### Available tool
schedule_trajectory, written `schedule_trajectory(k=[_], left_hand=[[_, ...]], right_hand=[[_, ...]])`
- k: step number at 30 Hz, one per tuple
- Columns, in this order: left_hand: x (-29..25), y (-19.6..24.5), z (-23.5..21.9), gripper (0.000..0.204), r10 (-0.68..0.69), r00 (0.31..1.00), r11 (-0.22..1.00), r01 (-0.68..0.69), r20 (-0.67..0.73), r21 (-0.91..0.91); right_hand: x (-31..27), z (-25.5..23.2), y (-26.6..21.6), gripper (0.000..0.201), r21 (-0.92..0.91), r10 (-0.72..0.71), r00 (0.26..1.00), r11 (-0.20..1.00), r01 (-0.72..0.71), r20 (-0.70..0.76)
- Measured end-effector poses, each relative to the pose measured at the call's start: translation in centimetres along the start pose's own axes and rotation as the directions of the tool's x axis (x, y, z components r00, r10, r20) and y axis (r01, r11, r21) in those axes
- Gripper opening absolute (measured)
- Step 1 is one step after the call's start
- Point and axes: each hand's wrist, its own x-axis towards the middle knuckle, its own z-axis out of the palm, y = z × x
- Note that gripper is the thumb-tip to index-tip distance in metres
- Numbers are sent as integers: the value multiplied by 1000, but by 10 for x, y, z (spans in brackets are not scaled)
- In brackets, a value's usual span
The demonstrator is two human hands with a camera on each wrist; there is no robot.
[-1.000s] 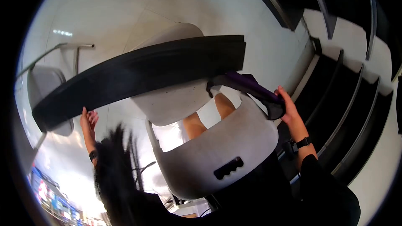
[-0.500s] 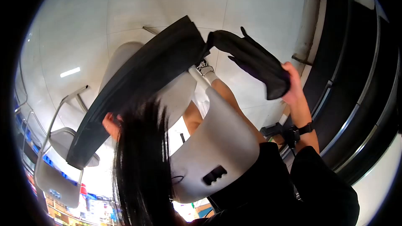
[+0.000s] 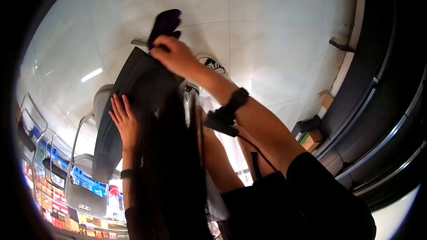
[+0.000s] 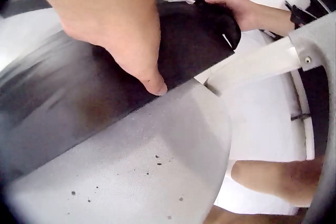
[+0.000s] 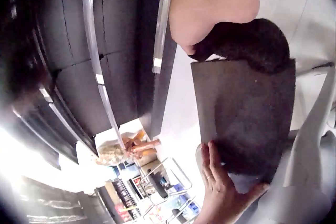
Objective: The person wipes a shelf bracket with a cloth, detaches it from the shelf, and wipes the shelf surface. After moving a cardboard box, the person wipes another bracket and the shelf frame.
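Observation:
A long black panel [image 3: 106, 138] lies across a light grey chair seat [image 4: 157, 166]. My left hand [image 3: 125, 124] rests on it with fingers straight; in the left wrist view this hand [image 4: 118, 29] has its thumb at the panel's edge, and the right wrist view shows the hand [image 5: 223, 195] with fingers spread. At the panel's far end, my right hand [image 3: 175, 58] grips a dark purple-black soft piece [image 3: 165, 24]. In the right wrist view the piece [image 5: 262, 45] curves over the panel's end, beside my right hand [image 5: 218, 3]. Hair covers part of the panel in the head view.
Dark shelves [image 3: 382, 89] with metal edges line the right side, a small box [image 3: 311, 140] at their foot. Metal-framed chairs [image 3: 86, 200] and shelves of colourful goods [image 3: 58, 204] stand at lower left. Shoes [image 3: 213, 64] are on the pale tiled floor [image 3: 275, 26].
My right hand has swung left across to the panel's far end, taking the soft piece with it. The panel has turned to point more away from me. My left hand's fingers now lie on top of it.

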Motion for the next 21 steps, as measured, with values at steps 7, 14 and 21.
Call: schedule_trajectory(k=[7,14,21], left_hand=[[-2,-4,2,69,-37,996,999,39,81,-24],[11,-16,8,66,-56,998,998,55,28,10],[14,-22,-3,63,-48,998,995,51,38,-86]], right_hand=[[-23,2,-4,15,-120,-9,1000,993,6,-24],[-74,-25,5,15,-443,181,981,886,-135,63],[-137,-111,51,18,-387,436,894,810,-441,-106]])
